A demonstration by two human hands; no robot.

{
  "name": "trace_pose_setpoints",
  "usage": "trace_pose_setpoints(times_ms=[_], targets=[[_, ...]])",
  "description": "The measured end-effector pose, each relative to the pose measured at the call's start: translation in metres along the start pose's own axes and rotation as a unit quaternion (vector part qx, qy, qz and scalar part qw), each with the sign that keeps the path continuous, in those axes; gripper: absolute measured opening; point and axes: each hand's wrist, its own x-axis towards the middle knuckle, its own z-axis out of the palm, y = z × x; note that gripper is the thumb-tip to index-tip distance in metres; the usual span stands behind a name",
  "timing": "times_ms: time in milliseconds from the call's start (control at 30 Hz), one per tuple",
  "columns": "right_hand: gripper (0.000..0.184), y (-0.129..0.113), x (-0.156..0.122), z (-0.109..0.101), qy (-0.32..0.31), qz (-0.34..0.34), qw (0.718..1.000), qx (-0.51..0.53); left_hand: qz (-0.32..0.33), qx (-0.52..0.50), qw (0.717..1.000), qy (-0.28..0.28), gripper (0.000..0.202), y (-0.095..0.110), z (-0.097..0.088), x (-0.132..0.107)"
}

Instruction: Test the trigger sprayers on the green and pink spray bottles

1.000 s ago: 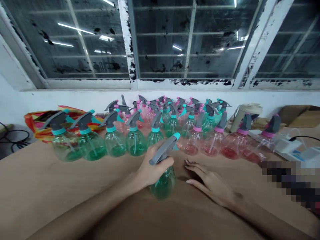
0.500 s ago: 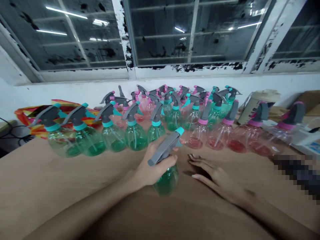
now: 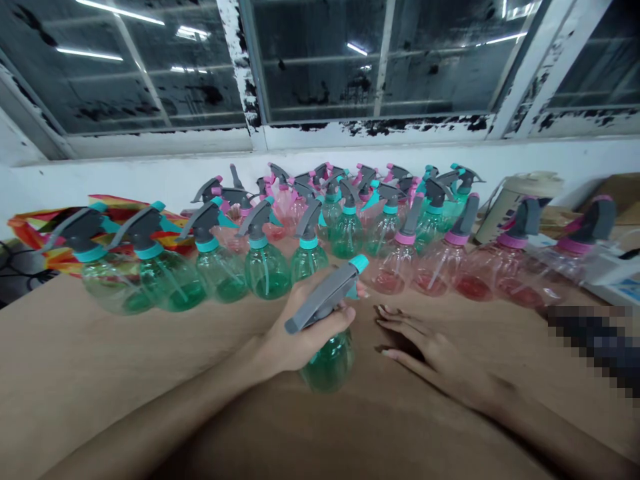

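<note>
My left hand (image 3: 300, 327) is wrapped round the neck of a green spray bottle (image 3: 327, 367) with a grey trigger head and a turquoise nozzle tip. That bottle stands near the middle of the table, its nozzle pointing away to the upper right. My right hand (image 3: 435, 353) rests on the tabletop to the right of it, fingers stretched and a little apart, holding nothing. Just beyond my left hand runs a row of green spray bottles (image 3: 269, 273). Red-tinted spray bottles (image 3: 439, 270) with pink collars line up beyond my right hand.
More pink and turquoise spray bottles (image 3: 347, 230) crowd the back by the wall. A red and yellow bag (image 3: 35, 233) lies at the left. A cream jug-like container (image 3: 517, 203) and a white box (image 3: 610, 267) are at the right. A blurred dark thing (image 3: 595, 347) lies at the right edge.
The grey trigger head in my left hand has tilted slightly lower and to the left. The view has shifted a little. My right hand stays where it was.
</note>
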Motion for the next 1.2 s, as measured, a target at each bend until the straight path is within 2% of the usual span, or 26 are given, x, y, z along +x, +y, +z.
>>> trace_pose_setpoints(times_ms=[167, 367, 700, 900, 1067, 1200], targets=[[0.045, 0.0012, -0.0001, 0.0011, -0.003, -0.003, 1.0, -0.007, 0.022, -0.001, 0.999, 0.04, 0.007, 0.0037, 0.0006, -0.0009], [0.045, 0.005, -0.0004, 0.0023, -0.015, -0.014, 1.0, -0.019, 0.008, 0.01, 0.999, 0.04, 0.027, -0.0017, 0.0031, -0.0017], [0.044, 0.0023, -0.0019, 0.0021, -0.012, -0.021, 0.999, -0.034, 0.036, 0.022, 0.998, 0.048, 0.031, -0.0001, 0.0047, -0.0016], [0.045, 0.0032, -0.0019, 0.0011, -0.031, -0.02, 0.998, -0.053, 0.038, 0.029, 0.998, 0.047, 0.03, -0.0004, 0.0037, -0.002], [0.046, 0.0031, -0.0018, 0.001, -0.025, -0.023, 0.998, -0.055, 0.037, 0.034, 0.998, 0.029, 0.026, 0.0002, 0.0003, -0.003], [0.045, 0.0027, -0.002, 0.0008, -0.017, -0.023, 0.998, -0.048, 0.039, 0.042, 0.998, 0.033, 0.013, 0.0026, -0.0021, -0.0017]])
